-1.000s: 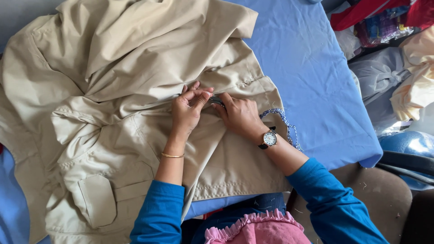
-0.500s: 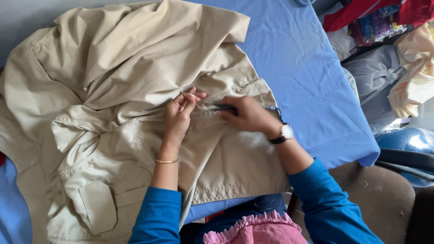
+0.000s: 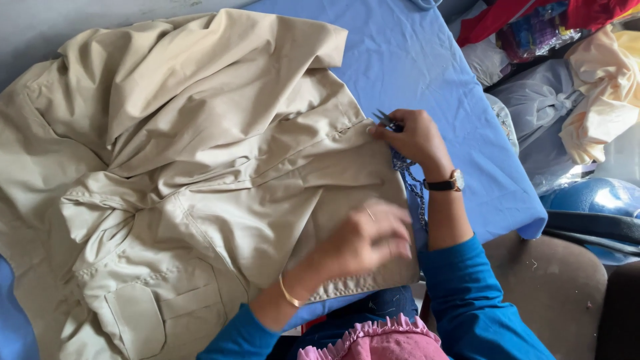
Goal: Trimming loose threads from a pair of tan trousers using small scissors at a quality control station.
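A large beige garment (image 3: 200,160) with pockets and seams lies crumpled over a blue-covered table (image 3: 427,60). My left hand (image 3: 363,243), with a thin gold bangle at the wrist, lies on the garment's near right corner; it is blurred. My right hand (image 3: 413,137), with a watch at the wrist, rests at the garment's right edge and grips small thread snips (image 3: 385,120), whose tips stick out to the upper left. A blue-and-white cord (image 3: 413,190) hangs below that hand.
Piled cloth in grey, cream and red (image 3: 573,87) sits to the right of the table. A blue rounded object (image 3: 590,200) and a brown padded seat (image 3: 553,293) lie at the lower right. Pink ruffled fabric (image 3: 373,340) is in my lap.
My left hand slid from the garment's middle seam down to its near right corner. My right hand moved up and right to the garment's edge, holding the snips.
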